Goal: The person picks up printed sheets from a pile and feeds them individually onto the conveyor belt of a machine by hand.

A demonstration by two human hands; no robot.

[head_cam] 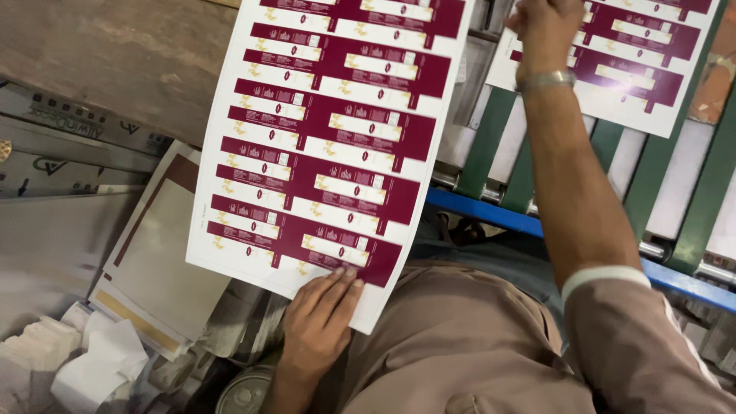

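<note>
My left hand (pixel 320 316) grips the near edge of a large printed sheet (pixel 330 146), white with rows of maroon carton shapes, and holds it up over my lap. My right hand (pixel 546 24), a metal bracelet on its wrist, is stretched far forward to the top of the view. It rests on the near-left part of a second printed sheet (pixel 640 65) of the same kind, which lies on green conveyor belts (pixel 498 146). Whether its fingers grip that sheet is hidden.
A blue metal bar (pixel 491 213) and steel rollers edge the conveyor in front of my knees. Stacked sheets (pixel 157 261) and crumpled white paper (pixel 92 360) lie on the floor at left, beside a round metal tin (pixel 247 392). A wooden board (pixel 115 54) lies far left.
</note>
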